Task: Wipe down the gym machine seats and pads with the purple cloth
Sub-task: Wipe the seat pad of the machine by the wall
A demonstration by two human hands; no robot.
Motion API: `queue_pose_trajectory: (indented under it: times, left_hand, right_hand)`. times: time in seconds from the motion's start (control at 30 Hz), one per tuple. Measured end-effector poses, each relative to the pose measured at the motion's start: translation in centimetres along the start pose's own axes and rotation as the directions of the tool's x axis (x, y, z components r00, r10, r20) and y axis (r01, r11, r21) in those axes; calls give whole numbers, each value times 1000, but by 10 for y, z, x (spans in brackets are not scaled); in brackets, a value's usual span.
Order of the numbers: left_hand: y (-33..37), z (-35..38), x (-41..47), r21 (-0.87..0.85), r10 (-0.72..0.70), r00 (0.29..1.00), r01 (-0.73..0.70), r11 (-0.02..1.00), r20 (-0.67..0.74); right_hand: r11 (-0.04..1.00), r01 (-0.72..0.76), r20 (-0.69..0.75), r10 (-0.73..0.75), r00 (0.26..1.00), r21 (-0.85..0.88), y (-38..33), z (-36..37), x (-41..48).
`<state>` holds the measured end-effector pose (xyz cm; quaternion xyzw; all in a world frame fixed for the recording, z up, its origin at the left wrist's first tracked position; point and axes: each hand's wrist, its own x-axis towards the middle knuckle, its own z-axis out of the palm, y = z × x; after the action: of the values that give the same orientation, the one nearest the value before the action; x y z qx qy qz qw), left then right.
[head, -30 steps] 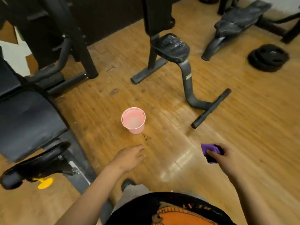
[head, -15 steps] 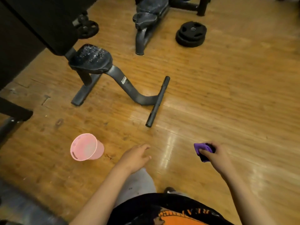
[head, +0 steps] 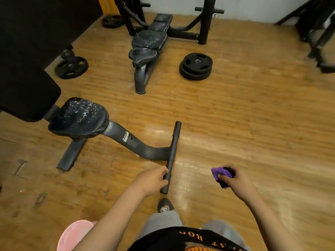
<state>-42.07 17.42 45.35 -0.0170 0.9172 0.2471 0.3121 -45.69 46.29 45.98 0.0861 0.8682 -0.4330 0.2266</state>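
Left, pink cup; right, purple cloth

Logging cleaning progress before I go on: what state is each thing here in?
purple cloth: bunched, held in the right hand.
left hand: holds nothing, fingers loosely curled.
near seat: speckled white, untouched.
bench pad: speckled white, untouched.
weight plates: stacked flat on the floor.
pink cup: on the floor, partly hidden.

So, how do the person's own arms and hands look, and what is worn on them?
The left forearm and the right forearm are bare as far as the frame shows; no sleeves appear. The left hand and the right hand have no gloves, and no watch, ring or bracelet is visible. Below them are a black shirt with orange print and grey trousers.
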Motion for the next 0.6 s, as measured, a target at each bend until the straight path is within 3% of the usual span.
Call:
queue_pose_trajectory:
  times: [0.17,0.33,0.6]
  left_hand:
    - [-35,-78,48,-49,-59,991,53,997,-119]
    - [-56,-104,87,-172,-193,974,171,970,-121]
    - [-67,-137,146,-543,-500,856,360,759,-131]
  right_hand:
    - [995,101,47,-102,994,20,-79,19,86]
    - [987,163,233,-159,959,4,-133,50,165]
    - [904,421,535,-322,781,-71,-253,72,322]
